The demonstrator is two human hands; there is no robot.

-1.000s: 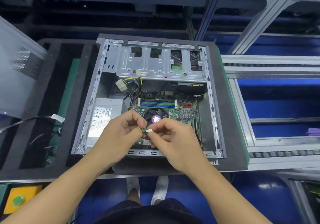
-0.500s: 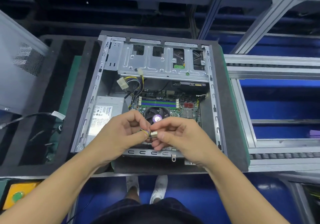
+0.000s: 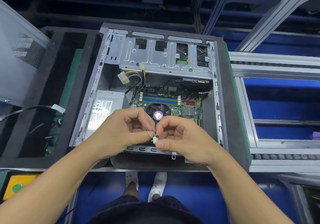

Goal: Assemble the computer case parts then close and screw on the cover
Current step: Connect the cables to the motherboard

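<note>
Head view | white connector pinched by right hand, its wires gripped by left hand, over computer case near edge | fan partly blocked by hands | grey vented panel at left.

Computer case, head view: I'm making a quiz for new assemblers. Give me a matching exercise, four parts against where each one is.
Parts
1. power supply
2. drive cage
3. white connector
4. vented grey panel

Places
a. pinched between the left hand and the right hand
b. outside the case, to its left
c. far end of the case
d. left side of the case, towards the near end

Pairs: 1-d; 2-c; 3-a; 4-b
</note>
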